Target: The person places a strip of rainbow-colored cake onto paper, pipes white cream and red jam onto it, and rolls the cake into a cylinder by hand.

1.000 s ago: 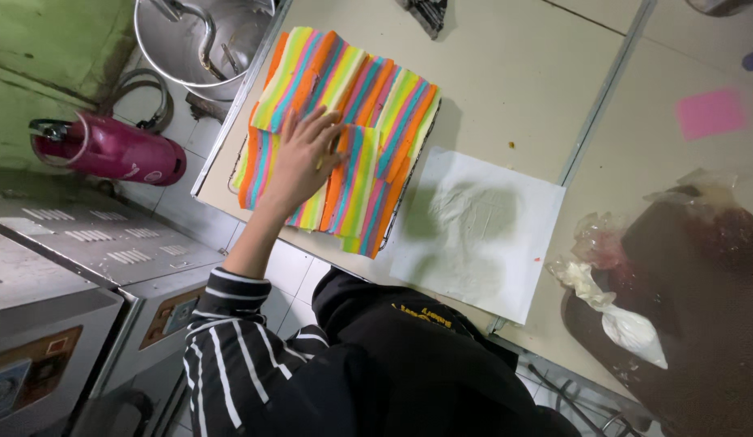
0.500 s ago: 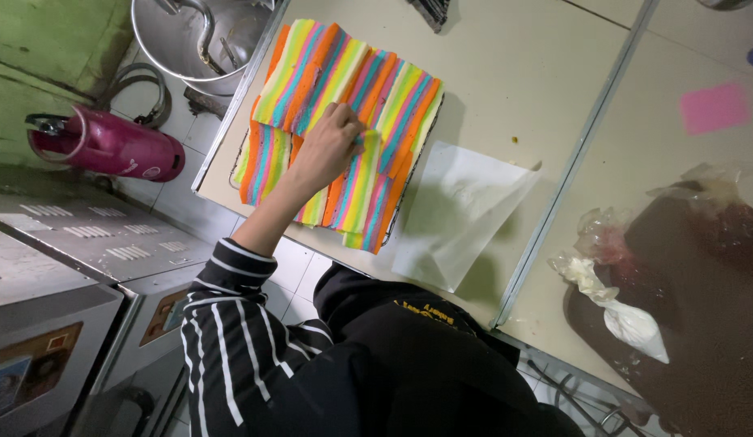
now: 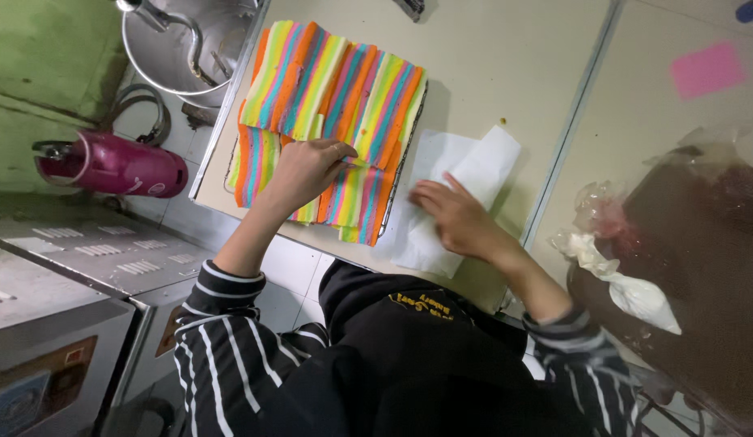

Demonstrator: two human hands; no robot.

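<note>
A slab of rainbow-striped cake (image 3: 336,93) lies on a beige counter (image 3: 506,73), cut into several pieces. My left hand (image 3: 305,171) rests flat on the near part of the cake, fingers apart and pointing right. Beside the cake lies a folded sheet of white paper (image 3: 461,174). My right hand (image 3: 453,217) presses on that paper, fingers spread, holding nothing that I can see.
A steel mixing bowl (image 3: 186,48) with a hook stands past the counter's left edge, a magenta jug (image 3: 117,166) below it. A pink note (image 3: 706,70) lies at the far right. A filled white piping bag (image 3: 627,287) and crumpled plastic lie on a dark brown surface (image 3: 700,243).
My right hand has come into view and now presses on the white paper, which has been folded over. My left hand has shifted slightly right on the cake.
</note>
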